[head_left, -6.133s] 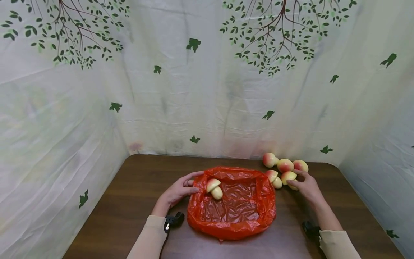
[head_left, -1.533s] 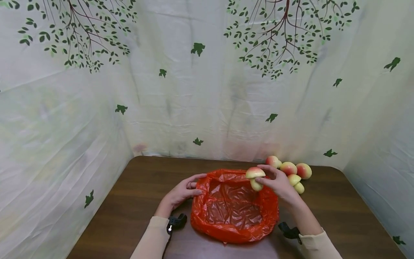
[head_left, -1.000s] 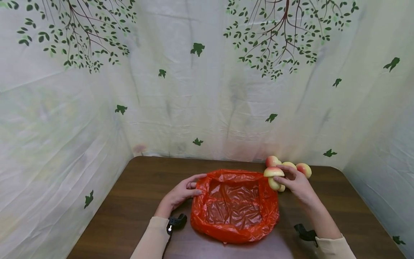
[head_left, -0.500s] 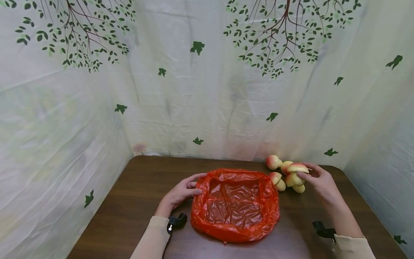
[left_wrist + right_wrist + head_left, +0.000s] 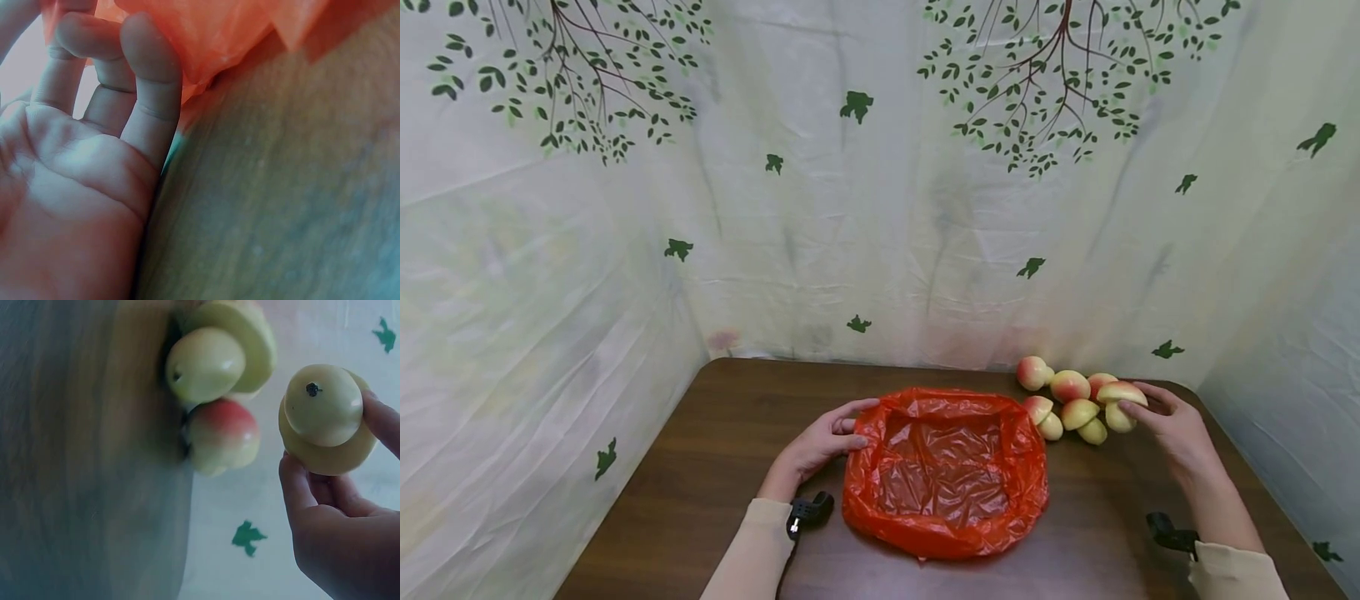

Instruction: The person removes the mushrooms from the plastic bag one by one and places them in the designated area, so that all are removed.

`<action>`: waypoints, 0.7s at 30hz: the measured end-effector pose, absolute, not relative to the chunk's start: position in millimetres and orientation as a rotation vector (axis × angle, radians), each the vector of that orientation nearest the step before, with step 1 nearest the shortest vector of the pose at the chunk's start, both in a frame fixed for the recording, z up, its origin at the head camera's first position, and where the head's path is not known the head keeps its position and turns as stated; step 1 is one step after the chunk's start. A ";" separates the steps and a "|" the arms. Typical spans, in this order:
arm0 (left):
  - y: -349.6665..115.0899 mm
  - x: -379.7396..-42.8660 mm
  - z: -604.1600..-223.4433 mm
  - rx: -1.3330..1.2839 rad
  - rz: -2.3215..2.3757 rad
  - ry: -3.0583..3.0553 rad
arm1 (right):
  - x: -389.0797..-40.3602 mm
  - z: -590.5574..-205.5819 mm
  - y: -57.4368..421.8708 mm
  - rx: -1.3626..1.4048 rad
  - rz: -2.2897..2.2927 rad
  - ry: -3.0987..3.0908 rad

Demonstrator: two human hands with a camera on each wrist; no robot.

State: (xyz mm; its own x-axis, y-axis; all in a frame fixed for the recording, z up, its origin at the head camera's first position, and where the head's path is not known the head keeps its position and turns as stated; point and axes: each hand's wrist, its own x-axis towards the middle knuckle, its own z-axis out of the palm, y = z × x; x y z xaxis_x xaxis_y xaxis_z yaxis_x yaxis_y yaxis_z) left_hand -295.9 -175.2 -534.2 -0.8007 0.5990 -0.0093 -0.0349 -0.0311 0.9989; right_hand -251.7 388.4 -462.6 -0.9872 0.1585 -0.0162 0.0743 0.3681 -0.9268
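Observation:
My right hand [image 5: 1176, 429] pinches a toy mushroom [image 5: 1122, 406] with a red-and-yellow cap and pale stem, at the right end of a mushroom cluster. In the right wrist view, its stem end [image 5: 323, 405] faces the camera, thumb and fingers at the cap's edge. My left hand [image 5: 820, 442] grips the left rim of a red plastic bag [image 5: 943, 542], thumb on the near side. The bag stands with its mouth spread wide, and no mushroom shows inside. Curled fingers [image 5: 150, 69] lie against the bag [image 5: 212, 37] in the left wrist view.
Several similar mushrooms [image 5: 1070, 386] cluster at the back right of the brown wooden table [image 5: 737, 417], one [image 5: 1043, 417] right at the bag's rim. A pale curtain [image 5: 925, 208] with leaf prints hangs behind the table's back edge.
A mushroom lay at the bag's left side earlier and is gone from there. My right hand has carried a mushroom from over the bag's right rim to the cluster's right end. Left hand stays.

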 end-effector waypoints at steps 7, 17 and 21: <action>-175.9 -295.6 -532.9 0.600 1.888 1.798 | -251.9 -473.3 399.5 -0.295 1.649 -2.583; -177.0 -295.1 -532.3 0.594 1.886 1.802 | -261.0 -488.1 407.8 -0.336 1.600 -2.688; -176.4 -295.8 -534.0 0.596 1.879 1.801 | -263.2 -492.6 411.2 -0.352 1.579 -2.712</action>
